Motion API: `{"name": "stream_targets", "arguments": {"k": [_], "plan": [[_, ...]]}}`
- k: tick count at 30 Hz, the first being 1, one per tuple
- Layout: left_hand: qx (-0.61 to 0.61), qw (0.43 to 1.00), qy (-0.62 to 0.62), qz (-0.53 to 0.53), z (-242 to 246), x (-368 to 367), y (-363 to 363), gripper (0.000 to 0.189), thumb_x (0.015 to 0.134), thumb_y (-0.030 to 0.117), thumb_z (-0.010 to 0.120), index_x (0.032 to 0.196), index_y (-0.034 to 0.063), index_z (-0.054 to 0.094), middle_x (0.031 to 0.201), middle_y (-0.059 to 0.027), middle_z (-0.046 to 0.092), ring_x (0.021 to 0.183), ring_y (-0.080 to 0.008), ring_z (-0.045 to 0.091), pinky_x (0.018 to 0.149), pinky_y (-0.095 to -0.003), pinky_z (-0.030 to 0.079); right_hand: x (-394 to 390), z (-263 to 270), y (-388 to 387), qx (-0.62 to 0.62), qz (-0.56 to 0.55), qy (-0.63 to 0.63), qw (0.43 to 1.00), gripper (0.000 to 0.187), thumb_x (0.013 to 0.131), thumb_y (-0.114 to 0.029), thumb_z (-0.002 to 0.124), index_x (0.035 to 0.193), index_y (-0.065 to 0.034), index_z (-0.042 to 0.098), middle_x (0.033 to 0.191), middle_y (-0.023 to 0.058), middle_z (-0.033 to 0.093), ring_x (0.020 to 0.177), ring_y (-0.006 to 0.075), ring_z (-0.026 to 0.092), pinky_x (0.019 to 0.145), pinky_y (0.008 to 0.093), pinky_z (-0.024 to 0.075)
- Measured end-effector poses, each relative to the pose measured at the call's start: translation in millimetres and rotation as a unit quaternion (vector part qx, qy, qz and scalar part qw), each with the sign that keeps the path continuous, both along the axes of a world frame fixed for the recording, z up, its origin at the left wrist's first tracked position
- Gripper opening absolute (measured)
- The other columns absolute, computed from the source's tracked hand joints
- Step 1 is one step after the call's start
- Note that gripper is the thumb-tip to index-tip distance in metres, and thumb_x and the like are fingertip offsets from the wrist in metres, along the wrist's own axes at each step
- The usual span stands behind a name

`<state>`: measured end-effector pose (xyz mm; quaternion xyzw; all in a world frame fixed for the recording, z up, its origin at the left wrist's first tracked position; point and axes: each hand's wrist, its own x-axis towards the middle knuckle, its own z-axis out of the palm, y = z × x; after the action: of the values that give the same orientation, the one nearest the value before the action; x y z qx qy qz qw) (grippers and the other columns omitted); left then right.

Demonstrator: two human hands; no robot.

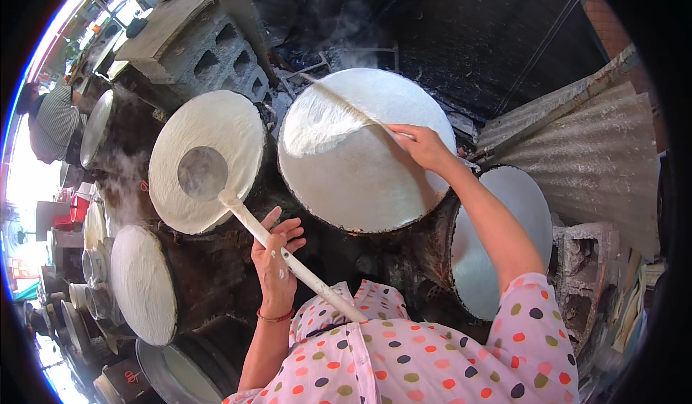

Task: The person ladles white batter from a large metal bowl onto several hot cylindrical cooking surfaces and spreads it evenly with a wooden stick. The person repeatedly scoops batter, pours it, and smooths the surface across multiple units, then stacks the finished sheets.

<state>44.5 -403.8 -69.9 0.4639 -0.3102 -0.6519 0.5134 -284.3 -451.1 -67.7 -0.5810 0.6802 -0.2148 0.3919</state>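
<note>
My right hand (424,147) grips the end of a thin stick (348,104) that lies across a large round pan surface (351,188). White batter or paste (324,120) covers its upper left part, and the lower part shows a thinner coating. My left hand (278,266) is raised with its fingers partly spread, and a pale, batter-smeared rod (308,277) rests against its thumb side. The rod's coated tip is over the lower right of a second round surface (162,177), thickly coated in white around a bare grey circle (203,173). The rod's other end reaches my spotted shirt.
More round coated surfaces stand at the lower left (143,285) and right (503,242). Concrete blocks (227,58) stand behind, and a corrugated sheet (594,161) leans at the right. A metal vessel of pale liquid (186,374) is below left. Steam rises. Another person (54,123) bends far left.
</note>
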Motion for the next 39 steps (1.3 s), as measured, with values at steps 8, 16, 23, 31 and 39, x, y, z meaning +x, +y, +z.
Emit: {"name": "stream_targets", "arguments": {"k": [8, 16, 23, 31, 39], "plan": [[-0.016, 1.000, -0.020, 0.003, -6.1, 9.3, 7.0, 0.045, 0.091, 0.017, 0.054, 0.132, 0.0000, 0.047, 0.106, -0.0145, 0.066, 0.087, -0.0177, 0.064, 0.074, -0.0304, 0.055, -3.5, 4.6, 55.5, -0.052, 0.088, -0.004, 0.995, 0.034, 0.090, -0.016, 0.056, 0.124, -0.0150, 0.062, 0.112, 0.0137, 0.067, 0.099, 0.0203, 0.065, 0.087, 0.0307, 0.0480], [0.001, 0.999, -0.043, 0.013, 1.1, -1.0, 27.6, 0.047, 0.085, 0.011, 0.051, 0.129, -0.0042, 0.048, 0.105, -0.0163, 0.065, 0.086, -0.0192, 0.064, 0.075, -0.0312, 0.054, 7.9, -21.6, 45.9, -0.031, 0.090, -0.054, 0.994, 0.036, 0.090, -0.014, 0.057, 0.126, -0.0153, 0.060, 0.110, 0.0144, 0.068, 0.096, 0.0202, 0.065, 0.087, 0.0313, 0.0478], [0.005, 1.000, -0.015, -0.020, 0.3, 0.9, 26.4, 0.047, 0.085, 0.009, 0.051, 0.130, -0.0043, 0.047, 0.104, -0.0166, 0.065, 0.086, -0.0193, 0.064, 0.075, -0.0308, 0.054, 7.4, -29.4, 94.7, -0.050, -0.183, -0.100, 0.977, 0.035, 0.093, -0.016, 0.054, 0.127, -0.0082, 0.057, 0.114, 0.0149, 0.066, 0.100, 0.0206, 0.064, 0.089, 0.0308, 0.0472], [0.001, 0.995, -0.017, -0.098, -0.6, 40.4, 8.9, 0.045, 0.089, 0.014, 0.052, 0.132, -0.0006, 0.047, 0.105, -0.0140, 0.066, 0.087, -0.0178, 0.064, 0.075, -0.0305, 0.055, 89.9, -5.8, 179.0, -0.067, -0.045, 0.138, 0.987, 0.036, 0.091, -0.018, 0.058, 0.126, -0.0145, 0.058, 0.077, 0.0154, 0.060, 0.067, 0.0373, 0.059, 0.069, 0.0456, 0.0497], [-0.009, 0.994, 0.002, -0.108, -8.2, 141.4, 2.6, 0.048, 0.086, 0.010, 0.051, 0.131, -0.0045, 0.046, 0.105, -0.0169, 0.064, 0.086, -0.0193, 0.063, 0.076, -0.0304, 0.054, 279.0, -80.0, 78.0, -0.192, -0.378, -0.143, 0.894, 0.035, 0.099, -0.026, 0.045, 0.127, -0.0054, 0.052, 0.071, 0.0074, 0.052, 0.061, 0.0176, 0.052, 0.059, 0.0337, 0.0453]]}}
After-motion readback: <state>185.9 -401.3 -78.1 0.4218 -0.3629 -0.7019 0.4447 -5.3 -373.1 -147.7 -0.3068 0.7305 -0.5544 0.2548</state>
